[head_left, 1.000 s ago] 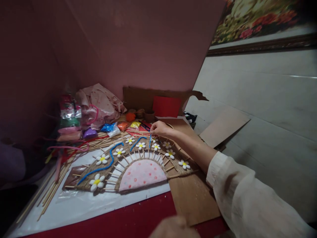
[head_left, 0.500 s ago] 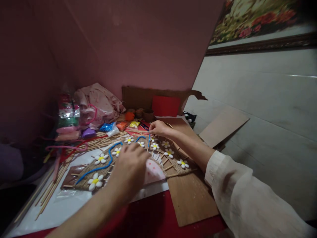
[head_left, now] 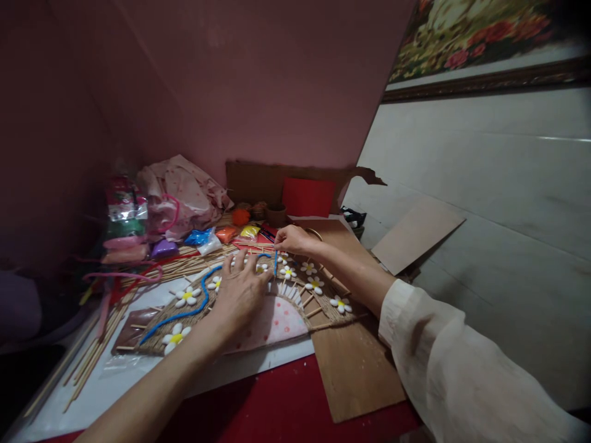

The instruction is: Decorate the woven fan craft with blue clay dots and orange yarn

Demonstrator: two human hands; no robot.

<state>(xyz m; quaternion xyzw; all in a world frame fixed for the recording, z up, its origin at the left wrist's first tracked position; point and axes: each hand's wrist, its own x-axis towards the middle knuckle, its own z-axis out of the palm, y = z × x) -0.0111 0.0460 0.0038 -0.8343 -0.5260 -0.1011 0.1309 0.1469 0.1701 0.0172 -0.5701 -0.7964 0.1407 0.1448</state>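
The right hand (head_left: 292,239) pinches the upper end of a short blue pipe cleaner (head_left: 276,263), thumb and forefinger closed together on it, and holds it nearly upright at the top edge of a fan-shaped woven craft piece (head_left: 318,301). The left hand (head_left: 240,292) lies flat on the middle of this piece with the fingers spread apart, and grips nothing — it only presses the piece down. To do this step well, I think the left palm should keep the fan from sliding while the right hand guides the blue strip slowly between the white flowers (head_left: 314,284), so that no petal is pushed loose. The strip is soft and bends easily, so a light pinch close to its end seems better than a strong one.

A longer blue pipe cleaner (head_left: 184,312) already curves along the left part of the fan, and a pink dotted half-circle (head_left: 281,323) fills its centre.

The fan rests on a white sheet (head_left: 138,384) over a red table top (head_left: 277,406), partly on a brown board (head_left: 355,369). Thin wooden sticks (head_left: 96,351) lie along the left side. Behind are small coloured packets (head_left: 203,237), a pink cloth bundle (head_left: 184,191) and a red card (head_left: 308,197) — all against a pink wall (head_left: 258,80). On the right is a pale tiled wall (head_left: 484,160) with a framed flower picture (head_left: 484,37) above.
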